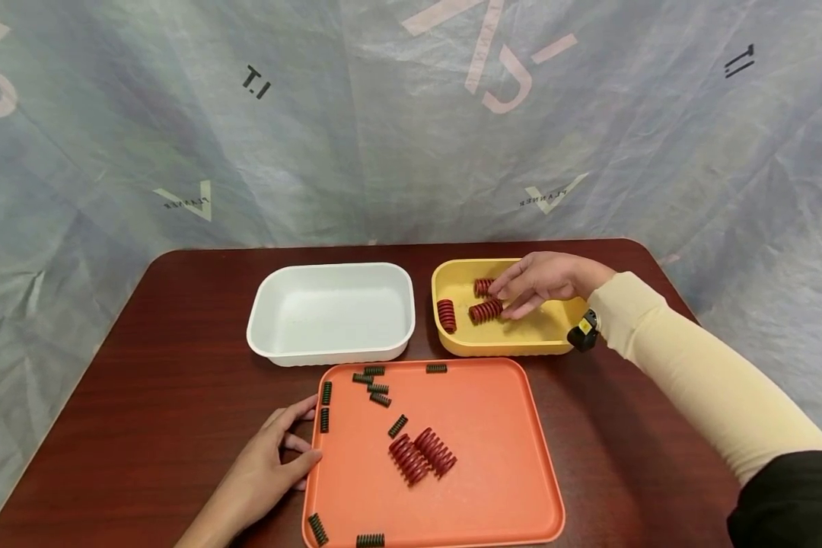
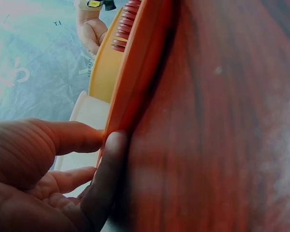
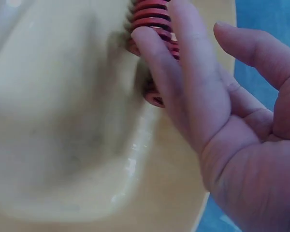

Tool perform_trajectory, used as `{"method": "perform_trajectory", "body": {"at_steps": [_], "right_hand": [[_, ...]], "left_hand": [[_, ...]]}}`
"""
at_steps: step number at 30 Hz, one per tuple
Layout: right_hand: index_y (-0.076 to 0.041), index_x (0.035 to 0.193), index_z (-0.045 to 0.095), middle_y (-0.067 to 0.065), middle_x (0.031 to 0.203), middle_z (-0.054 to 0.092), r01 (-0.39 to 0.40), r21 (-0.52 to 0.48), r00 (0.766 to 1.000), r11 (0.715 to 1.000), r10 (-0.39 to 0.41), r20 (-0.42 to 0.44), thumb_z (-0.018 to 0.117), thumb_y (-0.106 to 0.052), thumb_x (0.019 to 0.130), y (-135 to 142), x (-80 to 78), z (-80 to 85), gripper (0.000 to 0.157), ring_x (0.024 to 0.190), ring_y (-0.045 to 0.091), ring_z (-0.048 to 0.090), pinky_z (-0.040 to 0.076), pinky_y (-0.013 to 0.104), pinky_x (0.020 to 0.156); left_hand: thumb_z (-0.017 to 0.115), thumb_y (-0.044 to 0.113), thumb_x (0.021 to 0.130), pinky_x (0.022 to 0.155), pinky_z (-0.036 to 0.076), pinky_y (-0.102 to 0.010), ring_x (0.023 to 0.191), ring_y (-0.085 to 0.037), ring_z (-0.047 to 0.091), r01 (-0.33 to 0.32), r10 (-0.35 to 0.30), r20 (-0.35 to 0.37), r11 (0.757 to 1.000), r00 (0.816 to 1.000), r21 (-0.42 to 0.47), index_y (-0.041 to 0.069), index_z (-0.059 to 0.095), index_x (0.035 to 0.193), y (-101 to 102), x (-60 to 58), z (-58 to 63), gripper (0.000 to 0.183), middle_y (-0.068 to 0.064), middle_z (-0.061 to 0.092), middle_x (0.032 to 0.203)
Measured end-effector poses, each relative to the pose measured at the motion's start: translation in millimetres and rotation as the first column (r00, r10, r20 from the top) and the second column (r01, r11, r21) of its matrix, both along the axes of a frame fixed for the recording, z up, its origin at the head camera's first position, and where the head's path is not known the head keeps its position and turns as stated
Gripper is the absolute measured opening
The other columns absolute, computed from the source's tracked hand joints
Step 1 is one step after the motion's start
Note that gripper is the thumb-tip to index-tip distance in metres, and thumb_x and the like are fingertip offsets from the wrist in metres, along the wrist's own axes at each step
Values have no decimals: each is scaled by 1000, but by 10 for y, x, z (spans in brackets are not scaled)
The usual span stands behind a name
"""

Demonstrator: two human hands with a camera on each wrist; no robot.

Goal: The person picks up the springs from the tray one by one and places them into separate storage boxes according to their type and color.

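Note:
My right hand (image 1: 546, 278) is over the yellow bin (image 1: 541, 348), its fingers extended and its thumb apart in the right wrist view. Those fingertips overlap a red coil spring (image 3: 151, 17); beside them in the head view lies another red spring (image 1: 485, 310). A third red spring (image 1: 447, 316) leans by the bin's left wall. With my left hand (image 1: 263, 460) I pinch the left rim of the orange tray (image 1: 486, 426) between thumb and fingers. Two big red springs (image 1: 422, 455) lie side by side on the tray, among several small dark green springs (image 1: 397, 425).
A white bin (image 1: 332, 355) stands left of the yellow one, behind the tray. Everything rests on a dark red wooden table (image 1: 157, 380). Grey printed sheeting (image 1: 356, 137) hangs behind the table.

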State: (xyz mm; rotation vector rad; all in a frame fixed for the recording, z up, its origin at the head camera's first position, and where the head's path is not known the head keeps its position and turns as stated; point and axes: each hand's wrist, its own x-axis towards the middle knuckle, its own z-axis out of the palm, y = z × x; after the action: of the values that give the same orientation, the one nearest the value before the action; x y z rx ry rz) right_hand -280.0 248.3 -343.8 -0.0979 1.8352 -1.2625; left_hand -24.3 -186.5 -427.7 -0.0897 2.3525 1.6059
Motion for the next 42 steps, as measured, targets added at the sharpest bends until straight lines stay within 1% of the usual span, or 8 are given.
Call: {"method": "perform_trajectory", "body": {"at_steps": [5, 10, 17, 22, 29, 31, 37, 42], "right_hand": [[8, 153, 40, 28, 156, 41, -15, 3, 998, 1000, 15, -60, 56, -5, 107, 109, 20, 122, 50, 130, 45, 56, 57, 47, 95], [1, 155, 41, 23, 157, 42, -18, -42, 995, 999, 14, -98, 57, -14, 108, 236, 94, 232, 53, 134, 42, 53, 53, 53, 100], [-4, 152, 47, 20, 147, 55, -7, -107, 983, 994, -12, -182, 58, -17, 108, 307, 285, 262, 47, 126, 37, 61, 56, 51, 96], [-7, 149, 48, 18, 136, 62, -54, -130, 965, 990, 19, -261, 56, -17, 108, 288, 487, 247, 43, 118, 38, 65, 60, 49, 89], [-9, 150, 47, 25, 133, 60, -146, -147, 940, 978, 91, -328, 54, -15, 109, 262, 822, 203, 42, 110, 39, 66, 61, 50, 83], [-10, 149, 48, 25, 131, 61, -148, -147, 937, 978, 91, -337, 56, -15, 108, 262, 924, 185, 42, 107, 37, 67, 61, 52, 82], [-2, 148, 47, 31, 127, 59, -118, -133, 936, 984, 65, -346, 59, -15, 107, 265, 1221, 107, 45, 102, 37, 68, 62, 53, 78], [2, 147, 45, 34, 126, 57, -138, -144, 932, 980, 79, -355, 57, -13, 107, 292, 1395, 39, 45, 102, 40, 67, 62, 50, 78]], "left_hand": [[76, 0, 92, 57, 61, -33, 93, -17, 66, -3, 3, 4, 1000, 1000, -13, 20, 47, 154, 5, -3, 2, 71, -10, 49, 143], [77, 1, 92, 57, 61, -33, 93, -17, 66, -2, 2, 9, 1000, 1000, -13, 19, 47, 154, 1, -2, -6, 71, -10, 49, 143], [77, 1, 92, 58, 61, -33, 93, -17, 66, -2, 2, 9, 1000, 1000, -7, 19, 47, 154, -10, 0, -24, 70, -10, 49, 143], [77, 1, 92, 58, 62, -33, 93, -18, 66, 2, -2, 10, 1000, 1000, 5, 18, 47, 154, -18, 2, -30, 71, -11, 49, 143], [76, 2, 93, 58, 62, -34, 94, -17, 66, 41, -41, -8, 999, 999, 21, 15, 45, 155, -35, -6, -34, 71, -14, 46, 145], [77, 2, 93, 58, 62, -34, 93, -17, 66, 39, -39, -9, 999, 999, 19, 15, 45, 154, -31, -7, -34, 71, -14, 47, 145], [77, 0, 91, 58, 62, -34, 92, -17, 67, 17, -17, -2, 1000, 1000, 13, 17, 47, 153, -16, -2, -31, 71, -12, 48, 144], [76, 0, 92, 58, 62, -34, 93, -17, 66, 20, -20, 5, 1000, 1000, 20, 17, 46, 154, -18, -7, -29, 70, -12, 47, 144]]}}
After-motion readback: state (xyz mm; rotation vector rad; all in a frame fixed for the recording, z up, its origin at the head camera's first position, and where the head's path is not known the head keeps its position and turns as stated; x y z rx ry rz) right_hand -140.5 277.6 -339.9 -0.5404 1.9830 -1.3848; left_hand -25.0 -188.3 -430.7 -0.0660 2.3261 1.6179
